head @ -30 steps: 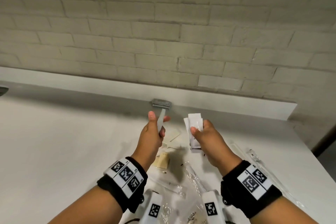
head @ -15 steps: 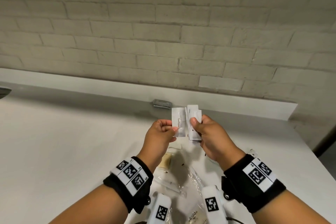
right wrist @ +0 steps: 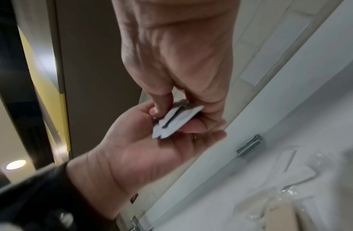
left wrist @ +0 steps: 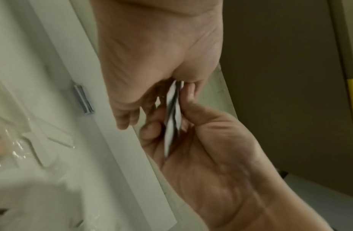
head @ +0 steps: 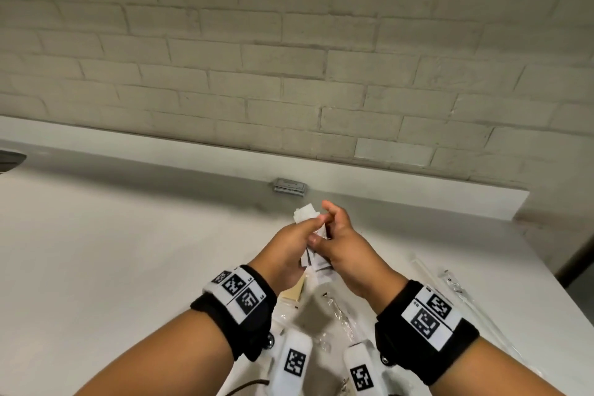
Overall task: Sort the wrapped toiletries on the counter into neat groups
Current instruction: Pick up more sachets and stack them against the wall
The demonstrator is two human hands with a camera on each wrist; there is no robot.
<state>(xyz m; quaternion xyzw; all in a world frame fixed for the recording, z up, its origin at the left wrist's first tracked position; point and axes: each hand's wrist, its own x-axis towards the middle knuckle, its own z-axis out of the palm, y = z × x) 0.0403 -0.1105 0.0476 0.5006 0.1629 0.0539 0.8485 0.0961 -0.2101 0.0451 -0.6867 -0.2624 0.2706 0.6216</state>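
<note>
In the head view we hold flat white paper sachets (head: 307,215) above the counter (head: 128,251), left hand (head: 289,247) and right hand (head: 345,251) now pressed together, both pinching them; half a second ago they were side by side. Print is unreadable. Both wrist views show thin stacked edges (left wrist: 172,112) between thumbs and fingers (right wrist: 162,100).

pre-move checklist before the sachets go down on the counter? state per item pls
1. Left hand grips the white sachets: ok.
2. Right hand pinches the same sachets: ok.
3. Sachet edges lined up: not ok, they fan apart in the right wrist view.
4. Sachet count: cannot tell, edges overlap.
5. Bare counter to the left for setting down: ok.
6. Grey packs by the back ledge apart from the hands: ok.
</note>
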